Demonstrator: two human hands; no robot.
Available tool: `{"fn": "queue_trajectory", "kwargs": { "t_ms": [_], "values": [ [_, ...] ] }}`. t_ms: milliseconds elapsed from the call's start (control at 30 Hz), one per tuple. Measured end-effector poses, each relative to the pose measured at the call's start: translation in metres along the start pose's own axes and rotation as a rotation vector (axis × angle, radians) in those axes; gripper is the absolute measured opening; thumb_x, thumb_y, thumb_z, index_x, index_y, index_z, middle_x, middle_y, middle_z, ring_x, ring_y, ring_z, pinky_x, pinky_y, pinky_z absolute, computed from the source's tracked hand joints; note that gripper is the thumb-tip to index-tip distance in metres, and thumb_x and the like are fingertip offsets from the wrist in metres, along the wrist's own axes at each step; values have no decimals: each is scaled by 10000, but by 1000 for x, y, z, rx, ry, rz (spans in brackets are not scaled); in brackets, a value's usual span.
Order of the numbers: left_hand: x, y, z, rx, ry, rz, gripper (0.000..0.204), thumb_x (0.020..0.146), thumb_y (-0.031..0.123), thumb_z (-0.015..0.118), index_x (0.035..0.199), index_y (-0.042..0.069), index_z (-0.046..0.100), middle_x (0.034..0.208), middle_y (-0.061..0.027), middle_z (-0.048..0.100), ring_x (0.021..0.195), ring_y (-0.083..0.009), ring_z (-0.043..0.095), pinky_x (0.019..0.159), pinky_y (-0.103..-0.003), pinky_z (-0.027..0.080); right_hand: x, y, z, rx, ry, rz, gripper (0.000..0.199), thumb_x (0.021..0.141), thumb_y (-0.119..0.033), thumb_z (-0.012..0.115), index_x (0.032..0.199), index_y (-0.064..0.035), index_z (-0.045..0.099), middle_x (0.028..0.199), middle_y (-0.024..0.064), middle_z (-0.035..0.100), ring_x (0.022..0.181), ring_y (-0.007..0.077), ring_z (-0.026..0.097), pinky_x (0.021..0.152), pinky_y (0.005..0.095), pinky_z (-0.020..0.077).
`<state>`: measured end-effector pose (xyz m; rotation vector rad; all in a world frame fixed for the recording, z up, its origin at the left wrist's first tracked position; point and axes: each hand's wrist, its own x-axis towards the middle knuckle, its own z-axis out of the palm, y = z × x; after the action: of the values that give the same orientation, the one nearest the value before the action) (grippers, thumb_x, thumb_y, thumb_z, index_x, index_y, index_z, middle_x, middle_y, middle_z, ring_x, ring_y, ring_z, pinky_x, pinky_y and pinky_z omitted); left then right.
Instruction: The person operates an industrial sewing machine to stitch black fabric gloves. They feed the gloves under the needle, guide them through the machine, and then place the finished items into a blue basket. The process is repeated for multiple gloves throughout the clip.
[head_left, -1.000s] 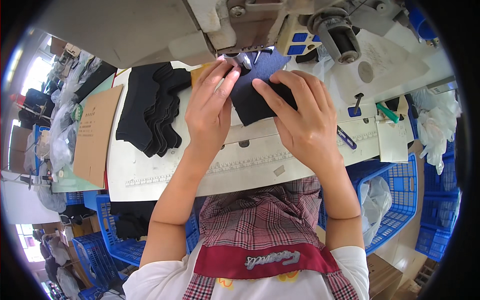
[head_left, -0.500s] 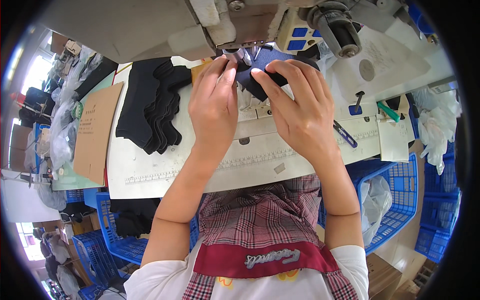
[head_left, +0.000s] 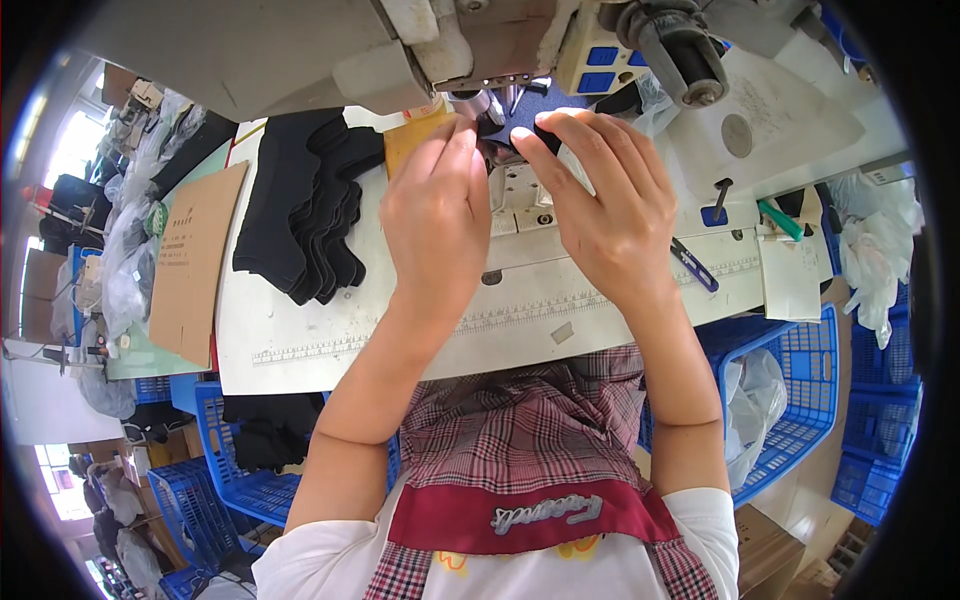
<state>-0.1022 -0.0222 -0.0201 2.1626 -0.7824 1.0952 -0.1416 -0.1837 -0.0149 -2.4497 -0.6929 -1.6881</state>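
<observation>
While both hands pinch a dark fabric piece (head_left: 520, 118) under the sewing machine (head_left: 400, 50), the worktable lies crowded on both flanks.

Nearest, blue crates (head_left: 790, 380) sit below the white table's (head_left: 330, 345) front edge, along which a ruler strip runs. Left hand (head_left: 435, 215) and right hand (head_left: 605, 205) rest side by side, fingertips gripping the small fabric piece at the needle area; its long axis cannot be told, being mostly hidden. Bare tabletop shows between the wrists. Left lies a stack of black cut pieces (head_left: 305, 205), long axis running away from the person, beside brown cardboard (head_left: 190, 260).
</observation>
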Motion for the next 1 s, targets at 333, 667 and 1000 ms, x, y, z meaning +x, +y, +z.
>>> {"fn": "queue_trajectory", "kwargs": {
  "t_ms": [333,667,1000],
  "values": [
    [6,-14,12,13,0,-12,182,820,17,641,986,-13,708,933,-135,709,780,-307,673,678,-383,540,2,0,7,85,11,127,266,729,-43,703,984,22,663,1005,88,620,939,290,664,803,378,567],
    [14,-22,20,-144,5,-40,134,807,-2,665,934,7,710,888,-111,709,718,-312,661,643,-368,528,3,7,18,151,51,186,150,833,-81,703,952,-6,652,979,88,639,954,313,670,811,387,562],
    [15,-25,19,-166,19,-33,115,805,-9,687,919,-9,702,904,-115,702,731,-318,659,665,-365,531,2,7,20,183,63,201,139,831,-61,698,950,1,661,991,98,655,975,319,673,814,387,559]
  ]
}}
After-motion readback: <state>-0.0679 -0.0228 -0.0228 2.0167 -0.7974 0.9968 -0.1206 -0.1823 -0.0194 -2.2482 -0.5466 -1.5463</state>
